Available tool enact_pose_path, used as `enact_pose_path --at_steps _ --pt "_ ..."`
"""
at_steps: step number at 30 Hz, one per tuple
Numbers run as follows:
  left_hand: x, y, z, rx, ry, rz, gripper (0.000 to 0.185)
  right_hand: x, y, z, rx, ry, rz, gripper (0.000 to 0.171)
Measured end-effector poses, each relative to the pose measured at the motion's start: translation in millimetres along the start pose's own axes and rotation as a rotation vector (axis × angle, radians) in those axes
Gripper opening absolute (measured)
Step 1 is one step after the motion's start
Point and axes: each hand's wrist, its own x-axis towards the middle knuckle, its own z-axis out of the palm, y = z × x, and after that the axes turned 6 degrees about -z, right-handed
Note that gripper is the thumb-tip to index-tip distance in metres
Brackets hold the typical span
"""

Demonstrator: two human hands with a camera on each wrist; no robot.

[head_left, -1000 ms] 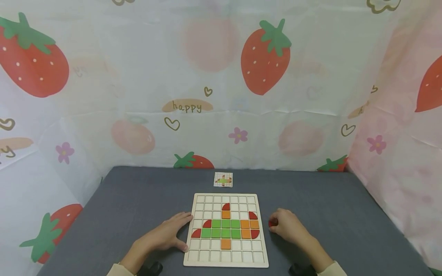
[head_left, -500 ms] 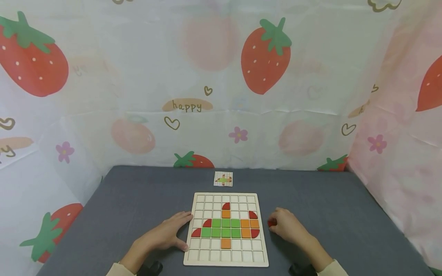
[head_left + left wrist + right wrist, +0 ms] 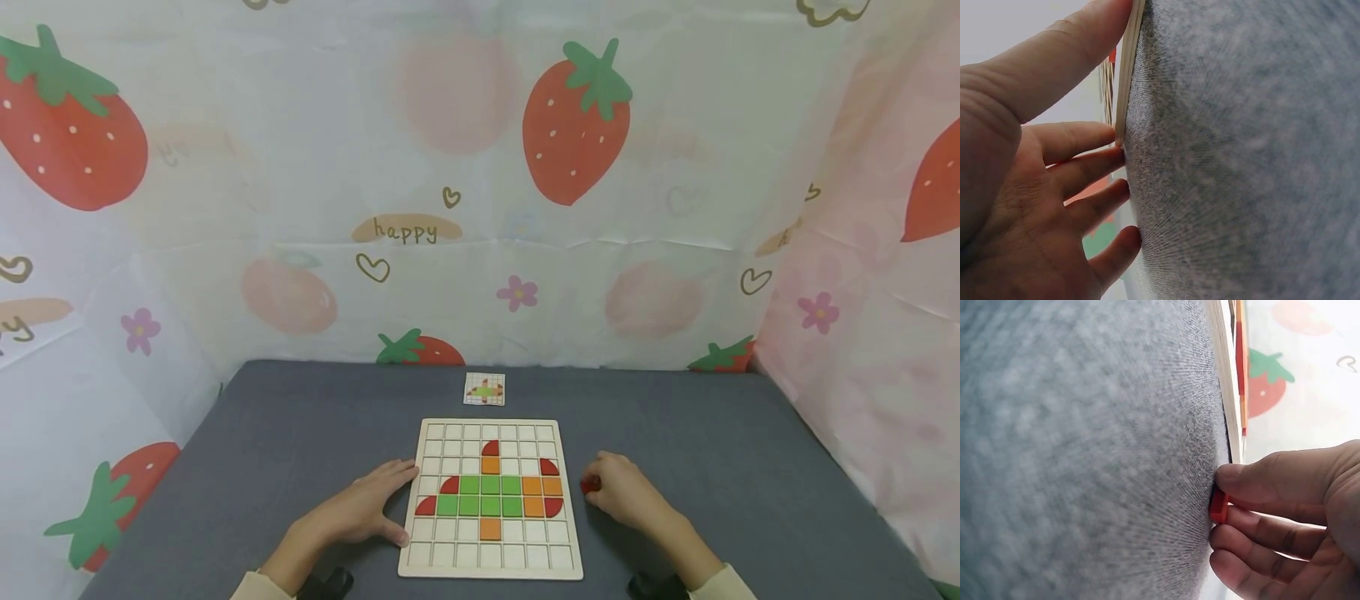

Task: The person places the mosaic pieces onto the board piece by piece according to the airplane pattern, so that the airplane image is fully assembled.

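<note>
Red, small and flat, a puzzle piece (image 3: 591,484) sits pinched in the curled fingertips of the right hand (image 3: 626,493) on the grey table (image 3: 300,433), just right of the wooden board (image 3: 491,573). The left hand (image 3: 360,508) rests flat, fingers straight, touching the board's left edge.

We sat in a small play corner at home. A strawberry cloth (image 3: 480,183) hung on all sides of our grey desk (image 3: 300,450), and a wooden puzzle board (image 3: 491,567) lay there.
</note>
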Motion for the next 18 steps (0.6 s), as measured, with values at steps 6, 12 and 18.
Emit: enact_pose_path --at_steps 6,12,18 --pt "0.2 0.1 -0.4 -0.002 -0.001 -0.004 0.091 -0.5 -1.4 -2.3 0.025 -0.004 0.01 0.007" --pt "1.9 0.2 0.2 -0.024 -0.015 -0.029 0.093 -2.5 -5.7 -5.9 0.062 -0.022 0.035 0.006" --pt "1.5 0.6 0.6 -0.014 -0.009 -0.026 0.092 -6.7 -12.5 -8.2 0.084 -0.001 0.005 0.008"
